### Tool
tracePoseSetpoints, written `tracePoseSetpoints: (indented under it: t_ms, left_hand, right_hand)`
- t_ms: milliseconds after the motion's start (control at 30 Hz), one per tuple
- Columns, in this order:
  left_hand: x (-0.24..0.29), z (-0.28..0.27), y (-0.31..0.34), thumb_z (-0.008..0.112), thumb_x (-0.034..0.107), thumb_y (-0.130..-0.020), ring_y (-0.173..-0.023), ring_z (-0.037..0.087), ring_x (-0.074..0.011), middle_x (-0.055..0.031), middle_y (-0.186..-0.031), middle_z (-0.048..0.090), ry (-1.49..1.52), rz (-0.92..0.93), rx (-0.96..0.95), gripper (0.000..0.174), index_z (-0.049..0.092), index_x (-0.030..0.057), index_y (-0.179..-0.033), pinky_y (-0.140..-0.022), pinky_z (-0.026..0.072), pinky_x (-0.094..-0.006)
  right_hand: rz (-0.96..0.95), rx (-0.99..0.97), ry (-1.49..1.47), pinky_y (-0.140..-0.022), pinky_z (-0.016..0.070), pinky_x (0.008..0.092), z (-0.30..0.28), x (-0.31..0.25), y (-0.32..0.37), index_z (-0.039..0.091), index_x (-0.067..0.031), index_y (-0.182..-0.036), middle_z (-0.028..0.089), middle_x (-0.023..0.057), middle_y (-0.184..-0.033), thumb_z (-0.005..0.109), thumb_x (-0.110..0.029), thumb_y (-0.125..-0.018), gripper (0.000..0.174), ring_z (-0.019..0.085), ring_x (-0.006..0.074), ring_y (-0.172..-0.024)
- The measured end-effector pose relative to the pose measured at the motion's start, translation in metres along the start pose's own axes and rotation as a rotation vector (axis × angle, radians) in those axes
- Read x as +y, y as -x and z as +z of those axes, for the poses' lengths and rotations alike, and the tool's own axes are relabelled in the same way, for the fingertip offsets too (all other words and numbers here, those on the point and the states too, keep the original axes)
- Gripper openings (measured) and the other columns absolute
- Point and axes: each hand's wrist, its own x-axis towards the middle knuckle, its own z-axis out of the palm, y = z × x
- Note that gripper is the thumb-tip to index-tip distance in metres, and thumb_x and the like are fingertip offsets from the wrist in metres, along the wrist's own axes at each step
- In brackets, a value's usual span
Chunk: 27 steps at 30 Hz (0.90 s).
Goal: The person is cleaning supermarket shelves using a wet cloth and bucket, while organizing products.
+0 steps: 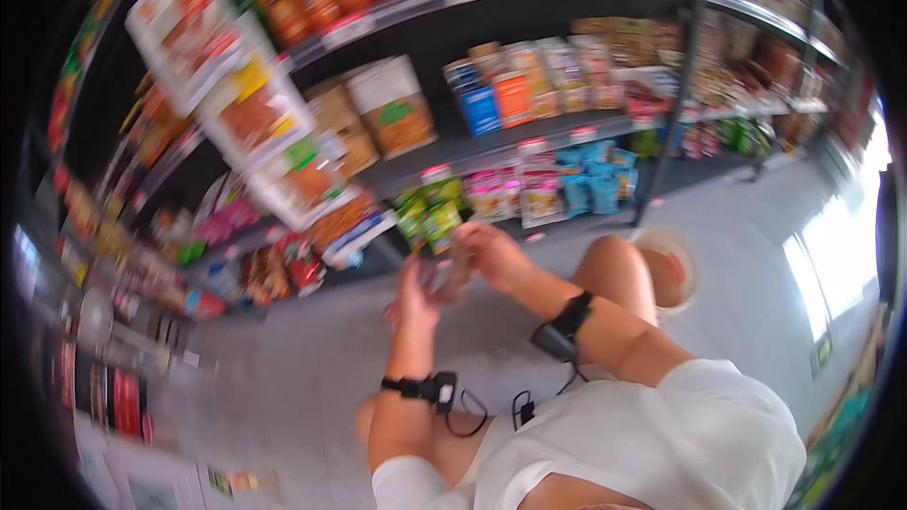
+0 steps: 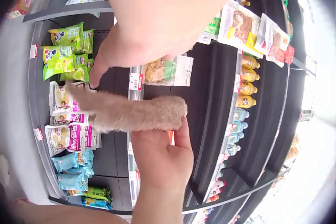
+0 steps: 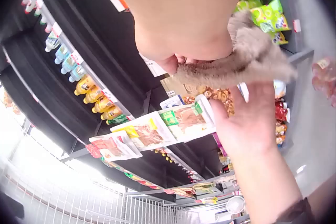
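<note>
A fluffy grey-brown cloth (image 2: 131, 113) stretches out as a soft strip between the two hands, in front of the low shelves. My right hand (image 1: 496, 253) grips one end of it; in the left wrist view the right thumb (image 2: 183, 133) presses against that end. My left hand (image 1: 413, 295) is held up beside the cloth with its fingers extended. In the right wrist view the left palm (image 3: 252, 121) faces the cloth (image 3: 262, 58), whose loose end overlaps the left fingers. Green snack bags (image 1: 430, 217) lie on the bottom shelf just beyond the hands.
Shelves (image 1: 416, 170) hold pink-and-white bags (image 1: 541, 191), blue bags (image 1: 600, 175), boxes and bottles. Large food packs (image 1: 255, 118) hang at a shelf end on the left. A round tub (image 1: 669, 269) stands on the grey floor (image 1: 283, 368) by the right knee.
</note>
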Motion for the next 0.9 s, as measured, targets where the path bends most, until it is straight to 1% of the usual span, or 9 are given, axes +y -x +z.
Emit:
tracePoseSetpoints:
  t_ms: [67,133,200,433,533,633,767,800,900]
  left_hand:
    - [-0.004,0.016,0.015,0.061,0.043,-0.087,-0.102,0.058,-0.0169,-0.0025,-0.107,0.062,0.062,-0.159,-0.117,0.041,0.056,0.0139,-0.114,-0.089,0.0465,-0.0358]
    - [-0.01,0.029,0.026,0.062,0.055,-0.085,-0.098,0.059,-0.014,0.0014,-0.102,0.064,0.114,-0.217,-0.151,0.046,0.061,0.0156,-0.107,-0.087,0.0464,-0.0342]
    - [-0.017,0.018,0.025,0.062,0.054,-0.085,-0.095,0.061,-0.0137,0.0016,-0.1,0.065,0.149,-0.194,-0.102,0.041,0.062,0.0169,-0.101,-0.087,0.0466,-0.0327]
    - [-0.007,-0.017,0.021,0.044,0.038,-0.097,-0.089,0.061,-0.024,-0.0074,-0.098,0.064,0.398,-0.066,0.07,0.032,0.058,0.0094,-0.101,-0.079,0.05,-0.0391]
    - [0.007,-0.026,0.028,0.044,0.035,-0.098,-0.09,0.061,-0.0263,-0.0101,-0.103,0.062,0.366,0.02,0.098,0.029,0.054,0.008,-0.105,-0.083,0.0503,-0.0434]
    - [0.0,-0.032,0.022,0.047,0.036,-0.097,-0.092,0.06,-0.0257,-0.0095,-0.108,0.06,0.368,0.092,0.11,0.03,0.052,0.0095,-0.11,-0.082,0.0503,-0.0444]
    - [-0.001,-0.007,0.044,0.057,0.037,-0.093,-0.114,0.049,-0.0205,-0.0048,-0.121,0.052,-0.087,0.12,0.087,0.044,0.047,0.0118,-0.128,-0.097,0.0396,-0.0359]
    - [0.001,-0.006,0.047,0.062,0.036,-0.09,-0.121,0.042,-0.0178,-0.003,-0.125,0.049,-0.277,0.234,0.092,0.052,0.045,0.0128,-0.134,-0.102,0.0335,-0.0328]
    - [0.0,-0.017,0.039,0.063,0.038,-0.089,-0.116,0.045,-0.0139,-0.0025,-0.122,0.052,-0.556,0.556,0.239,0.048,0.051,0.012,-0.127,-0.096,0.0366,-0.0298]
  right_hand:
    - [0.199,-0.131,-0.257,-0.087,0.047,0.0409,0.013,-0.002,0.013,0.056,-0.0115,-0.101,0.061,0.0048,-0.097,0.052,-0.014,-0.088,0.014,0.059,0.0213,-0.096]
    - [0.305,-0.074,-0.372,-0.083,0.0489,0.0389,0.024,0.021,0.017,0.054,-0.0106,-0.101,0.059,0.0066,-0.098,0.053,-0.013,-0.088,0.013,0.058,0.021,-0.094]
    - [0.261,-0.111,-0.259,-0.085,0.0473,0.0362,0.019,0.042,0.013,0.054,-0.0099,-0.103,0.06,0.0059,-0.099,0.054,-0.012,-0.089,0.014,0.059,0.0214,-0.094]
    - [-0.093,-0.419,0.694,-0.096,0.0409,0.0341,0.037,0.065,0.023,0.05,-0.0041,-0.126,0.058,0.0075,-0.115,0.061,-0.019,-0.09,0.041,0.053,0.0196,-0.113]
    - [-0.525,-0.461,1.054,-0.099,0.039,0.0339,0.035,0.062,0.022,0.049,-0.004,-0.131,0.051,0.0117,-0.129,0.06,-0.022,-0.091,0.044,0.045,0.0202,-0.124]
    - [-0.2,-0.246,0.91,-0.099,0.0387,0.0338,0.041,0.074,0.038,0.055,-0.0038,-0.125,0.045,0.0137,-0.136,0.058,-0.022,-0.093,0.038,0.041,0.0219,-0.127]
    - [0.189,-0.01,0.388,-0.095,0.0429,0.032,0.01,0.092,0.024,0.059,-0.0025,-0.118,0.057,0.0095,-0.122,0.06,-0.024,-0.092,0.034,0.055,0.0186,-0.111]
    - [0.132,-0.058,0.11,-0.092,0.0456,0.0329,0.008,0.089,0.02,0.059,-0.0037,-0.116,0.061,0.0078,-0.116,0.059,-0.024,-0.093,0.031,0.059,0.0183,-0.105]
    - [0.231,-0.086,-0.152,-0.091,0.0468,0.0344,0.018,0.054,0.019,0.056,-0.0046,-0.117,0.061,0.0084,-0.115,0.057,-0.026,-0.093,0.032,0.059,0.0195,-0.105]
